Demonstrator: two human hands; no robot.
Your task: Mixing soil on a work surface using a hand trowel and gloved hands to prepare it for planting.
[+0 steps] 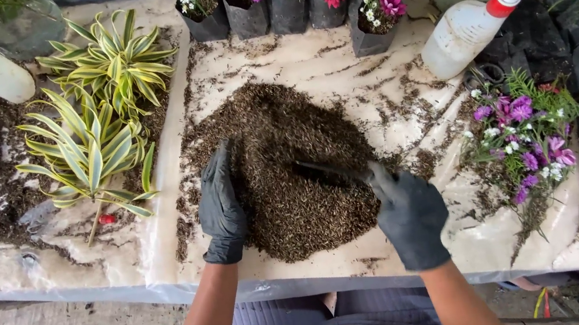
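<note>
At bench centre: heap of dark brown potting mix (291,170). Left hand (221,207), black-gloved, flat and open against the heap's left flank. Right hand (410,215), black-gloved, closed round a dark hand tool (329,172) dug into the heap. Far right: white spray bottle with red trigger (481,11).

I see the dark tool (329,172) half buried in soil (291,170). The top edge cuts off the flower pots (288,2). Spray bottle (481,11) contents remain indistinct.

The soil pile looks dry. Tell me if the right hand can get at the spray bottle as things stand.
Probably yes, once freed. The spray bottle lies uncovered past the soil pile, with only bare sheet between. But the right hand is shut on a dark tool dug into the soil.
</note>
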